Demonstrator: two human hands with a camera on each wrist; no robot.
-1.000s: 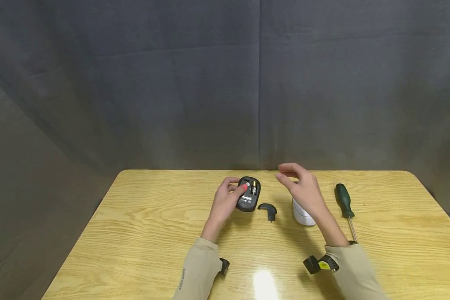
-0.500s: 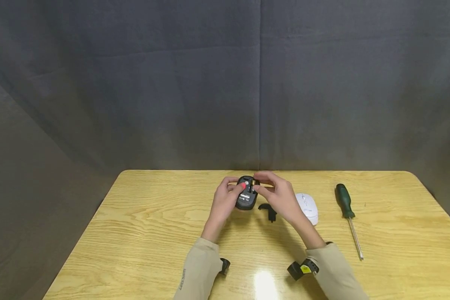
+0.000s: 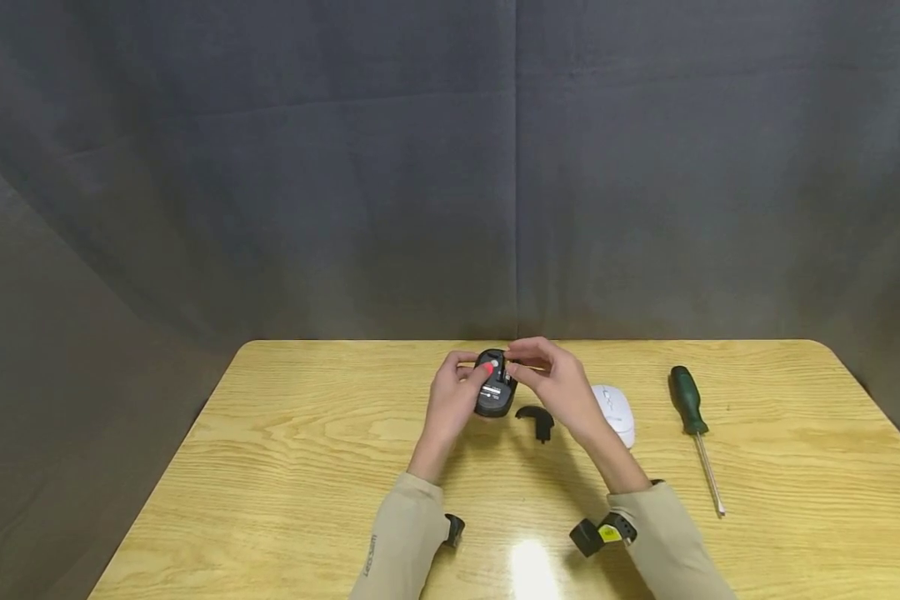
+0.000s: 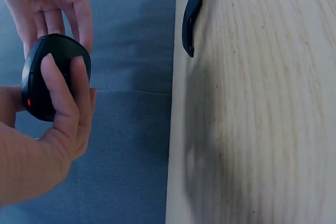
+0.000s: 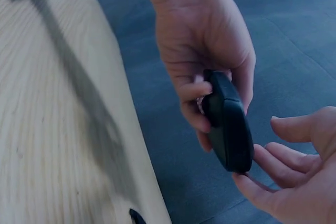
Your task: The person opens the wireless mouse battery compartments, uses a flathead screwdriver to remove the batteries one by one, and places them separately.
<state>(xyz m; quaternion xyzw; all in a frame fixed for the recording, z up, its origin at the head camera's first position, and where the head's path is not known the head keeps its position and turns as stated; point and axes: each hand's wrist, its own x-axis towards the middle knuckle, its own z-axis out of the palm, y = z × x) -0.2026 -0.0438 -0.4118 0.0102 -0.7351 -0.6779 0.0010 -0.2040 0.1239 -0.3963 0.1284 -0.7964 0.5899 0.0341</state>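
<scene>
My left hand (image 3: 452, 397) grips a black computer mouse (image 3: 492, 400) above the table, underside facing up. Its thumb, with a red nail, lies across the underside near a white spot. In the left wrist view the fingers of the left hand (image 4: 60, 124) wrap the mouse's rounded top. My right hand (image 3: 555, 379) touches the battery slot at the mouse's right edge with its fingertips, which hide most of the battery. In the right wrist view the fingers of the right hand (image 5: 304, 169) are spread, reaching the end of the mouse (image 5: 231, 129).
A black curved battery cover (image 3: 538, 421) lies on the wooden table (image 3: 307, 467) below the hands. To the right is a white mouse (image 3: 615, 412), partly behind the right forearm. Farther right lies a green-handled screwdriver (image 3: 688, 400). A grey curtain (image 3: 390, 208) hangs behind.
The right hand has moved left from above the white mouse to the black mouse's battery slot, covering the battery. The left hand keeps its hold, almost unmoved.
</scene>
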